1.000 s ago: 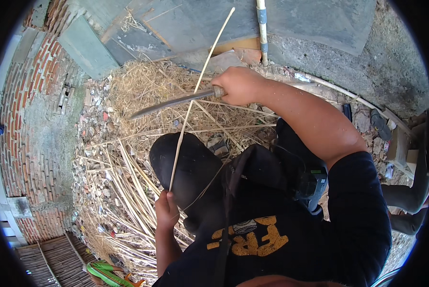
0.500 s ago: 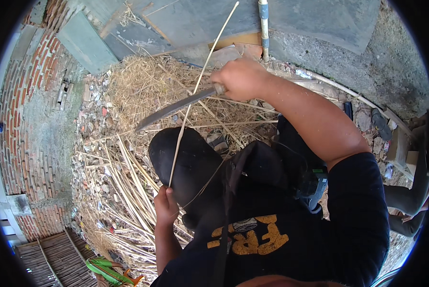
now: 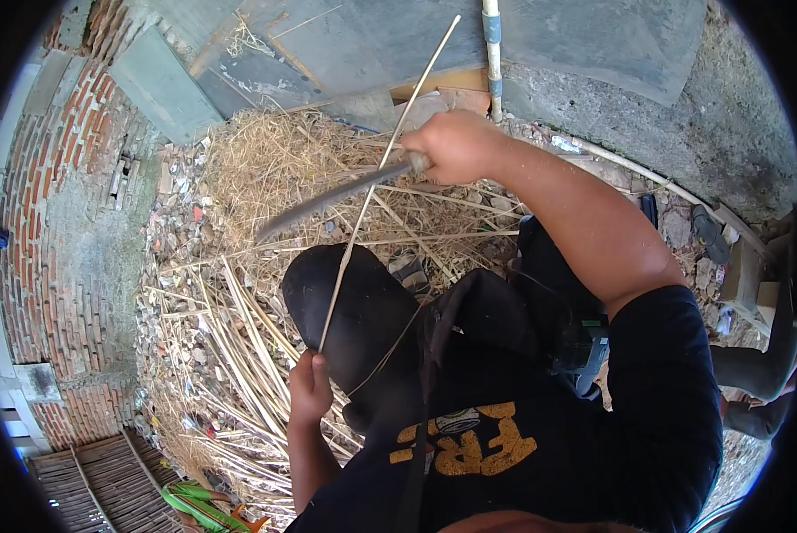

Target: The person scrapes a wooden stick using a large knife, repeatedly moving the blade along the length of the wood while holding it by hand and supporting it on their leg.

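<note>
My left hand point(image 3: 310, 388) is closed on the lower end of a long, thin bamboo strip point(image 3: 346, 256), which slants up and away to the right. My right hand point(image 3: 453, 147) grips the short handle of a machete point(image 3: 332, 197). Its dark, slightly curved blade points left and crosses the strip above my dark-clad knee point(image 3: 345, 293). Whether the edge presses into the strip cannot be made out. My right fingers wrap the handle close to the strip's upper part.
Many pale strips point(image 3: 247, 338) lie heaped on the rubble at the left. A mound of straw-like shavings point(image 3: 265, 169) lies ahead. Grey boards point(image 3: 372, 53) and a pipe point(image 3: 493, 62) stand at the back; a brick wall point(image 3: 70, 240) rises left. Another person's legs point(image 3: 754, 373) show at right.
The strip, the machete and both hands have shifted slightly right and down in the picture, along with the whole scene. The grips look the same.
</note>
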Tool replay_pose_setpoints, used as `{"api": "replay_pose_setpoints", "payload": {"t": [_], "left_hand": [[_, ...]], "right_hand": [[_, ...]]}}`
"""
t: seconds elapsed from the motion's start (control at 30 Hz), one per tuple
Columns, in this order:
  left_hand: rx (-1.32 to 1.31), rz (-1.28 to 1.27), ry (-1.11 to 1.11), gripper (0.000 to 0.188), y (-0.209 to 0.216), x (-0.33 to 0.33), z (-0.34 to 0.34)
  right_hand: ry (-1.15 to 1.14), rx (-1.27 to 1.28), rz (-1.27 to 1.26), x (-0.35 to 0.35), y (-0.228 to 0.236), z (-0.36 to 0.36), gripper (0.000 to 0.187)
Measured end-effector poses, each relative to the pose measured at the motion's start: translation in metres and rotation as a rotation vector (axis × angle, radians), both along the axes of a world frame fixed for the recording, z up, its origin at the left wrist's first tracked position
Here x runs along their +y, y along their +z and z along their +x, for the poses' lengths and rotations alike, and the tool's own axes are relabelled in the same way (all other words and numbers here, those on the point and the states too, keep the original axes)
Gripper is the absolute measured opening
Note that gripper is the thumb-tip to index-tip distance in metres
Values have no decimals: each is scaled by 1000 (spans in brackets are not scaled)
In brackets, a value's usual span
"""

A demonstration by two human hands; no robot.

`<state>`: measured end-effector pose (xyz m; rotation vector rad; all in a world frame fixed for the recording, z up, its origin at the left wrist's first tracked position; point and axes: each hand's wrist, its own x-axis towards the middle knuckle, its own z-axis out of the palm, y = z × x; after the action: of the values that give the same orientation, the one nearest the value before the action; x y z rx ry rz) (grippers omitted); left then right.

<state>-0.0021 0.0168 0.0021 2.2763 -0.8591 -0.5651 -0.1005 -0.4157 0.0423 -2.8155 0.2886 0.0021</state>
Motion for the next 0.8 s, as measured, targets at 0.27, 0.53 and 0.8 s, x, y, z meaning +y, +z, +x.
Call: {"api": "replay_pose_setpoints", "payload": {"t": [0.27,0.53,0.8], "left_hand": [[13,-63,-4,41,1,1,1],[164,-76,15,43,-1,2,3],[123,-71,-8,42,-3,4,7]], "right_hand": [[-204,-317,92,-36,-31,2,24],[-16,-171,187,-14,-29,8,22],[-199,-286,95,-46,-40,3,25]]}}
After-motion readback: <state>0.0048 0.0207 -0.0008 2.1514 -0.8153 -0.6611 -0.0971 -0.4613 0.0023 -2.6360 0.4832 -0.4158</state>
